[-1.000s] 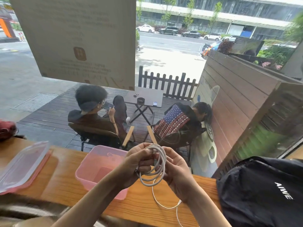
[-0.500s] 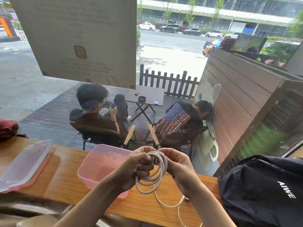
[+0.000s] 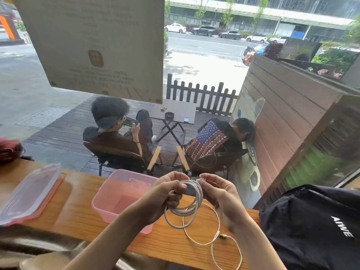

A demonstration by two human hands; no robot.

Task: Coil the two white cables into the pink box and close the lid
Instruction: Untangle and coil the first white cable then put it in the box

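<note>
A thick white cable (image 3: 187, 209) hangs in several loops above the wooden counter. My left hand (image 3: 167, 193) grips the coil's top left. My right hand (image 3: 220, 193) pinches the cable's plug end at the coil's top right. A thinner white cable (image 3: 214, 240) lies loose on the counter below my right hand, trailing over the near edge. The open pink box (image 3: 120, 191) stands just left of my hands, partly hidden by my left forearm. Its clear lid with a pink rim (image 3: 29, 193) lies flat at the far left.
A black backpack (image 3: 315, 227) fills the counter's right end. A red object (image 3: 7, 149) sits at the far left edge. The wooden counter (image 3: 78, 209) runs along a window; two people sit in chairs outside beyond the glass.
The coil now hangs lower and wider. My right hand has come up with the plug end pinched at the coil's top. More of the thin cable shows on the counter.
</note>
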